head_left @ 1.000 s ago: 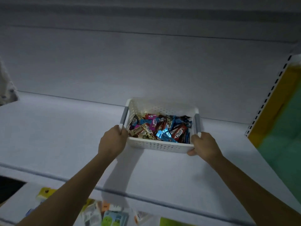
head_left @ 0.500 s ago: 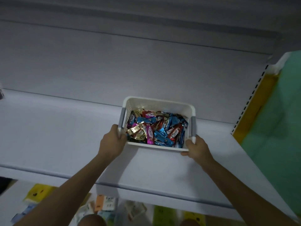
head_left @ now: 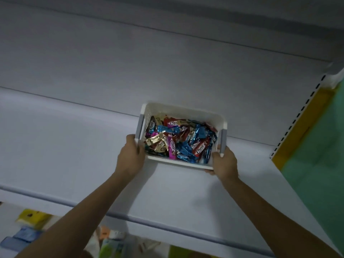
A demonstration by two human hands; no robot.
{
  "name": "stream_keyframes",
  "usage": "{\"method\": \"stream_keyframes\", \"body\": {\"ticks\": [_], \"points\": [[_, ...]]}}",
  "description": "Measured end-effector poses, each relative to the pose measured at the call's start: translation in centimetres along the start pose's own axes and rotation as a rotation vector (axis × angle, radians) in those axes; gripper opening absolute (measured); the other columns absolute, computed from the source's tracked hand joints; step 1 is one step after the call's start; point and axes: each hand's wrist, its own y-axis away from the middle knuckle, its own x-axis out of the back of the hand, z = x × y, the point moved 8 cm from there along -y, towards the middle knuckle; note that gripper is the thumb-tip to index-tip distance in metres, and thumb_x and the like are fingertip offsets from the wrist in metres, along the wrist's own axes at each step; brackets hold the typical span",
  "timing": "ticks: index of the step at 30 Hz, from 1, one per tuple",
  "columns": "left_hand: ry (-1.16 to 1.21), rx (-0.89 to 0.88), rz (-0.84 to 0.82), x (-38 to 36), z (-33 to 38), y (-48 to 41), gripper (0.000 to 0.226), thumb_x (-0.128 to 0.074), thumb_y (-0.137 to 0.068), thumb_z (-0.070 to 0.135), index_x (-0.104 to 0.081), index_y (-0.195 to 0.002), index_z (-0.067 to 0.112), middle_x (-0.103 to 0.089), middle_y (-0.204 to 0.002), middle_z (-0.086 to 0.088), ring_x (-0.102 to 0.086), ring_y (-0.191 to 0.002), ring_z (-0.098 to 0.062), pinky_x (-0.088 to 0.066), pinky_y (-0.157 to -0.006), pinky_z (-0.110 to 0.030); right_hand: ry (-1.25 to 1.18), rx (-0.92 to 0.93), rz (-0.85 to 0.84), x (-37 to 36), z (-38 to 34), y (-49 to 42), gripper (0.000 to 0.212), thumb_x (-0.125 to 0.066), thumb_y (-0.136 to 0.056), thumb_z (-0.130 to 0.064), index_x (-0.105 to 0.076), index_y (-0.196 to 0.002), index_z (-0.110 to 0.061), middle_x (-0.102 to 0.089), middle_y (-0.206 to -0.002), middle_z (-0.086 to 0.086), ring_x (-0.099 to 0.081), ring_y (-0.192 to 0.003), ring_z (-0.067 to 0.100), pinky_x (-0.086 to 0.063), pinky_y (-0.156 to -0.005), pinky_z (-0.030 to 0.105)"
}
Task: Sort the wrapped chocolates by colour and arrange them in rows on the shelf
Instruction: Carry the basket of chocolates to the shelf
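On the white shelf (head_left: 74, 146), the basket (head_left: 178, 163) of mixed chocolates (head_left: 178, 138) is near the back wall (head_left: 167, 71); your left hand (head_left: 131, 157) and right hand (head_left: 225, 162) each grip a near corner, so settle it flat before sorting

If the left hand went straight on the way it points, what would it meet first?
The left hand holds the basket at its grey handle; beyond that, likely the back panel, though depth is unclear.

We find the basket (head_left: 183, 111) at the rear edge of the shelf (head_left: 70, 149), right of centre, the wrapped chocolates (head_left: 179, 141) heaped in it, our left hand (head_left: 131, 158) gripping its near left corner, our right hand (head_left: 225, 163) its near right corner.
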Motion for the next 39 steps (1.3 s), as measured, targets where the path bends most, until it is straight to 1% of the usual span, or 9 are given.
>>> {"method": "stream_keyframes", "body": {"ticks": [3, 7, 11, 14, 18, 22, 27, 34, 39], "points": [[0.233, 0.068, 0.084, -0.3, 0.5, 0.8, 0.075, -0.056, -0.097, 0.023, -0.008, -0.153, 0.008, -0.017, -0.158, -0.015, -0.025, -0.143, -0.029, -0.026, -0.115, -0.041, 0.055, 0.046, 0.103, -1.3, -0.3, -0.9, 0.018, -0.046, -0.096, -0.016, -0.055, -0.111, -0.012, -0.064, -0.093, 0.008, -0.066, -0.081, 0.035, -0.058, -0.069, 0.050], [-0.143, -0.033, -0.047, -3.6, 0.9, 2.4, 0.116, -0.063, -0.079, 0.061, 0.010, -0.153, 0.009, 0.008, -0.161, -0.014, 0.004, -0.149, -0.027, -0.009, -0.119, -0.039, 0.058, 0.087, 0.138, -2.5, -0.8, -0.6, 0.029, -0.045, -0.099, -0.018, -0.051, -0.125, -0.007, -0.062, -0.106, 0.010, -0.060, -0.096, 0.029, -0.050, -0.083, 0.038], [-0.342, 0.004, -0.117, -5.4, -0.2, 2.2, 0.124, -0.058, -0.073, 0.074, 0.013, -0.152, 0.008, 0.017, -0.158, -0.021, 0.002, -0.149, -0.034, -0.015, -0.120, -0.044, 0.047, 0.125, 0.006, -3.0, -0.2, -0.9, 0.035, -0.049, -0.098, -0.021, -0.050, -0.131, -0.009, -0.063, -0.116, 0.014, -0.057, -0.107, 0.032, -0.046, -0.090, 0.038], [-0.408, -0.013, -0.135, -6.0, 0.0, 2.3, 0.127, -0.050, -0.069, 0.083, 0.017, -0.151, 0.012, 0.020, -0.156, -0.025, 0.001, -0.148, -0.038, -0.010, -0.119, -0.046, 0.079, 0.079, -0.108, -3.0, 0.4, -1.6, 0.032, -0.059, -0.093, -0.024, -0.055, -0.123, -0.015, -0.064, -0.109, 0.009, -0.060, -0.102, 0.029, -0.049, -0.086, 0.037], [-0.460, -0.026, -0.172, -6.6, -0.1, 2.3, 0.123, -0.037, -0.066, 0.090, 0.014, -0.151, 0.016, 0.027, -0.155, -0.021, 0.004, -0.148, -0.036, -0.006, -0.119, -0.048, 0.177, -0.246, -0.323, -3.4, 1.5, -2.2, 0.026, -0.060, -0.090, -0.019, -0.049, -0.111, -0.008, -0.065, -0.078, 0.013, -0.053, -0.046, 0.016, -0.036, -0.041, 0.018], [-0.414, -0.012, -0.209, -6.5, 0.1, 1.3, 0.124, -0.049, -0.068, 0.086, 0.009, -0.152, 0.015, 0.013, -0.160, -0.019, -0.010, -0.148, -0.033, -0.012, -0.120, -0.047, 0.162, -0.305, -0.359, -3.8, 1.7, -2.4, 0.027, -0.054, -0.093, -0.013, -0.043, -0.113, 0.002, -0.059, -0.063, 0.016, -0.043, -0.031, 0.011, -0.029, -0.034, 0.016], [-0.169, -0.018, -0.093, -3.8, -2.2, -0.8, 0.127, -0.051, -0.052, 0.091, -0.008, -0.151, 0.025, -0.040, -0.148, -0.003, -0.046, -0.129, -0.029, -0.045, -0.100, -0.051, 0.012, -0.147, -0.165, -5.0, 1.5, -2.9, 0.021, -0.045, -0.098, -0.010, -0.048, -0.114, 0.004, -0.061, -0.089, 0.026, -0.054, -0.034, 0.011, -0.038, -0.032, 0.017], [-0.485, -0.132, -0.176, -3.9, -1.2, -0.3, 0.141, -0.017, -0.037, 0.106, 0.026, -0.148, 0.031, 0.026, -0.158, -0.011, 0.013, -0.148, -0.032, 0.002, -0.117, -0.051, 0.065, -0.044, -0.041, -6.5, 1.1, -3.7, 0.019, -0.047, -0.095, -0.016, -0.058, -0.100, -0.002, -0.067, -0.089, 0.016, -0.066, -0.076, 0.032, -0.057, -0.070, 0.045], [-0.702, -0.386, -0.254, -6.3, -0.5, 1.0, 0.130, -0.003, -0.039, 0.105, 0.032, -0.143, 0.035, 0.046, -0.147, -0.003, 0.037, -0.139, -0.029, 0.025, -0.107, -0.061, 0.042, 0.051, -0.031, -7.6, 0.0, -3.5, 0.018, -0.045, -0.096, -0.010, -0.058, -0.107, -0.004, -0.066, -0.094, 0.015, -0.064, -0.083, 0.031, -0.054, -0.071, 0.038]]}}
